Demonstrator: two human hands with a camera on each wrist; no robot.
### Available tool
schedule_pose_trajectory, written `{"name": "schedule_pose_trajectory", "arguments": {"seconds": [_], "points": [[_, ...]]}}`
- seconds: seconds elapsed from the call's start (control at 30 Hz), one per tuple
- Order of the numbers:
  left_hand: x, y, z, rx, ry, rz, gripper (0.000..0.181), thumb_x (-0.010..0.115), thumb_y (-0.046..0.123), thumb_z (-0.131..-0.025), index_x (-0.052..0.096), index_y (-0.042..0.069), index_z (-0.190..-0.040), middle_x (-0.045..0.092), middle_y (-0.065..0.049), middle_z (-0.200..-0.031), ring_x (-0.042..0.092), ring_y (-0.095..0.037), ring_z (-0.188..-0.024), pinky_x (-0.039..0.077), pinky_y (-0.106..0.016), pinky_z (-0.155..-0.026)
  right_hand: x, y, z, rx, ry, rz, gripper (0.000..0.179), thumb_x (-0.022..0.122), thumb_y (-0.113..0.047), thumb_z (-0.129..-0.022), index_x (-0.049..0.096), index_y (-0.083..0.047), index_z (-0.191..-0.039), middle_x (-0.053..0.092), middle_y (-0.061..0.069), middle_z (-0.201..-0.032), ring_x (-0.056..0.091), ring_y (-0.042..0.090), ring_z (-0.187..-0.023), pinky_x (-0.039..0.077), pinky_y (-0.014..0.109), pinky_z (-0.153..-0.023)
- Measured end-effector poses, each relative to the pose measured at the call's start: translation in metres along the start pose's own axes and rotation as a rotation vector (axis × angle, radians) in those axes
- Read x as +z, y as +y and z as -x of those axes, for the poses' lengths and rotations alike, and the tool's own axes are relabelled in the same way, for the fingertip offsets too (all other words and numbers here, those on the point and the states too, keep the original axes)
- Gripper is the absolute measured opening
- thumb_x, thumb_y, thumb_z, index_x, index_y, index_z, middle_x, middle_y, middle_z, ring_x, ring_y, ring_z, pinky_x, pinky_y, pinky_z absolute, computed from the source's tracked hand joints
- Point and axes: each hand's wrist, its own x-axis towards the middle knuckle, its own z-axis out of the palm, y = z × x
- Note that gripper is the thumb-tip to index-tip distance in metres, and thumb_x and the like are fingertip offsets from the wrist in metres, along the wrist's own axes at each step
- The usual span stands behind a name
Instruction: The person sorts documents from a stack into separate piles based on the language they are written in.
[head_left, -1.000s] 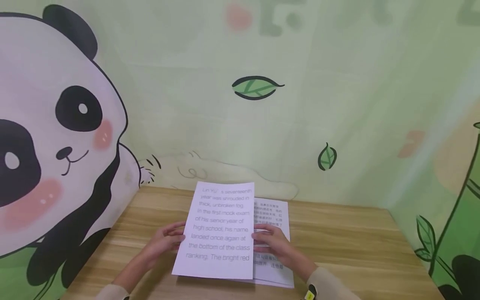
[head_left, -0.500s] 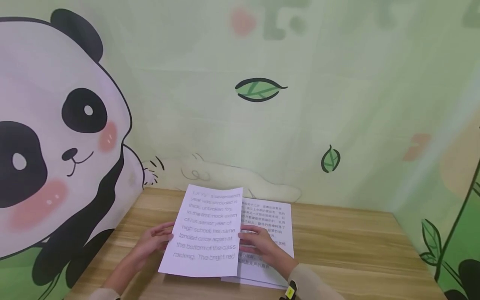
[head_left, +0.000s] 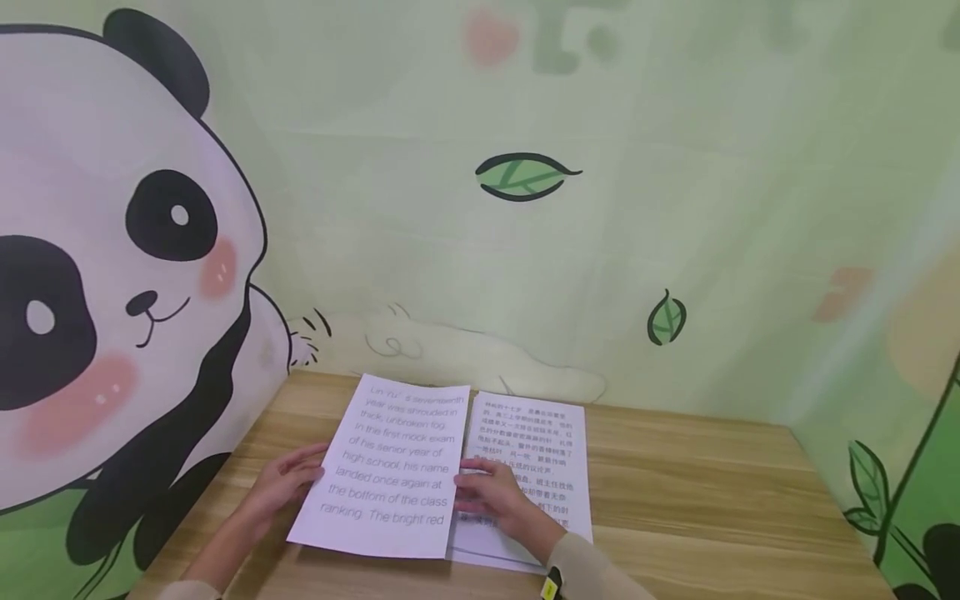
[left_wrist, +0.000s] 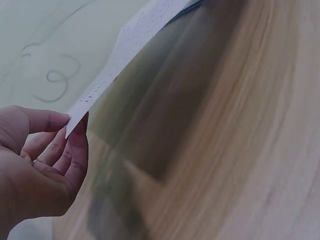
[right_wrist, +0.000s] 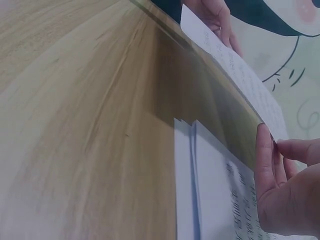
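Note:
A white sheet of paper (head_left: 378, 475) printed with large English text is held up between both hands, above the tabletop. My left hand (head_left: 281, 485) pinches its left edge, thumb in front and fingers behind, as the left wrist view shows at the sheet's edge (left_wrist: 107, 75). At the opposite edge my right hand (head_left: 498, 497) pinches the sheet the same way; its thumb and fingers (right_wrist: 265, 165) show in the right wrist view. Below and to the right lies a small stack of papers (head_left: 536, 433) with Chinese text, partly hidden by my right hand.
The wooden table (head_left: 697, 492) extends to the right of the papers. Behind it hangs a green backdrop (head_left: 390, 200) with a cartoon panda (head_left: 172, 275) and leaves. A dark band with a yellow tag (head_left: 551, 585) sits at the right sleeve.
Both hands have carried the English sheet leftward, off the stack of Chinese-text papers. More of the top Chinese page now shows. The view has shifted slightly.

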Motion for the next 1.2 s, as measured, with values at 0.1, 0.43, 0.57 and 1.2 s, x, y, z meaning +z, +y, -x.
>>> {"name": "schedule_pose_trajectory", "arguments": {"seconds": [0.1, 0.43, 0.57, 1.2], "points": [[-0.004, -0.006, 0.001, -0.022, 0.012, 0.012, 0.056, 0.062, 0.012, -0.099, 0.045, -0.002, -0.150, 0.070, -0.015, -0.127, 0.068, -0.007, -0.091, 0.057, -0.026, -0.078, 0.006, 0.003, -0.002, -0.007, -0.006, -0.024, 0.049, 0.068, -0.002, -0.091, 0.054, 0.008, -0.137, 0.073, 0.020, -0.111, 0.074, 0.018, -0.089, 0.063, 0.039, -0.086], [-0.006, -0.019, -0.008, -0.112, 0.088, 0.012, 0.053, 0.062, 0.013, -0.099, 0.048, -0.004, -0.147, 0.075, -0.010, -0.116, 0.067, -0.008, -0.088, 0.056, -0.026, -0.075, 0.012, 0.005, 0.004, 0.003, -0.064, -0.020, 0.057, 0.062, -0.001, -0.096, 0.040, 0.016, -0.146, 0.064, 0.034, -0.126, 0.072, 0.032, -0.111, 0.060, 0.038, -0.094], [-0.005, -0.018, -0.013, -0.138, 0.120, -0.048, 0.051, 0.060, 0.015, -0.101, 0.049, -0.005, -0.146, 0.070, -0.019, -0.122, 0.066, -0.011, -0.089, 0.054, -0.025, -0.074, 0.016, 0.003, 0.005, 0.008, -0.087, 0.013, 0.056, 0.061, -0.003, -0.097, 0.040, 0.015, -0.146, 0.063, 0.032, -0.130, 0.068, 0.036, -0.119, 0.058, 0.039, -0.099], [-0.001, 0.009, -0.013, 0.029, 0.233, -0.289, 0.051, 0.059, 0.020, -0.100, 0.051, -0.009, -0.142, 0.056, -0.032, -0.139, 0.054, -0.043, -0.127, 0.048, -0.036, -0.094, -0.019, -0.011, 0.015, -0.060, -0.106, 0.155, 0.055, 0.059, -0.010, -0.099, 0.043, 0.011, -0.148, 0.062, 0.030, -0.136, 0.070, 0.033, -0.117, 0.059, 0.037, -0.097]]}}
